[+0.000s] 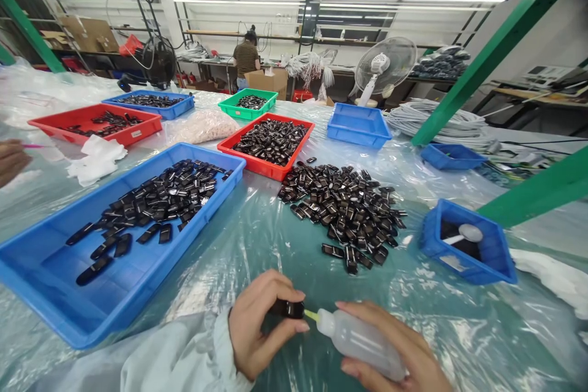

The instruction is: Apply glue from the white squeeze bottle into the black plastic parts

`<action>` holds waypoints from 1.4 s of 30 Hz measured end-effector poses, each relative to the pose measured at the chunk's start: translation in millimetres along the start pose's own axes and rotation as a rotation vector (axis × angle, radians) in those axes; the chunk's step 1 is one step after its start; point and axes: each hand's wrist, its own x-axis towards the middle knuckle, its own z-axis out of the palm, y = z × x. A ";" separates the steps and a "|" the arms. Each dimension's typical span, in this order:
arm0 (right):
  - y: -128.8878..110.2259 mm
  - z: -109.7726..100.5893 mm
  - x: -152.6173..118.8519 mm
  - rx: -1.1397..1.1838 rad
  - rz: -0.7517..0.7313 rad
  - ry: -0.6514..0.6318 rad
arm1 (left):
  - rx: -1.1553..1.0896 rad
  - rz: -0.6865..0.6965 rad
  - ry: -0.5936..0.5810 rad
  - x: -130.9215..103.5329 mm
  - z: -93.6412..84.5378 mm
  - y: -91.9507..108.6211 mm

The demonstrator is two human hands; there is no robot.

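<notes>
My left hand [260, 327] pinches a small black plastic part [287, 309] near the table's front edge. A translucent squeeze bottle [361, 341] lies in my right hand [395, 355], and its yellow nozzle touches the part's right end. Just beyond my hands lies a loose pile of several more black parts [346, 208] on the plastic-covered table [257, 239]. To the left a large blue tray [114, 294] holds many of the same parts.
A red tray [250, 162] of parts sits behind the pile. A small blue bin [487, 257] with a white spoon stands at right. More trays, white cloths [96, 159], a fan [383, 67] and green frame posts [487, 55] stand around. Another person's hand [11, 159] shows at far left.
</notes>
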 end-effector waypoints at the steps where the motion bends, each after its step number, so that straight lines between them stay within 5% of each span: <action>1: 2.4 0.1 -1.5 -0.011 0.012 -0.015 | 0.002 0.003 -0.006 0.0 -0.4 0.0; 13: 1.2 -0.6 -4.8 -0.002 0.156 -0.007 | 0.059 0.105 -0.050 1.6 -4.0 -1.7; 25: -8.4 -17.4 13.6 0.050 -0.036 -0.074 | 0.048 0.121 -0.109 0.2 -3.9 -1.7; 42: -15.2 -23.5 20.3 0.176 0.046 -0.118 | 0.053 0.105 -0.138 -2.2 -4.3 1.6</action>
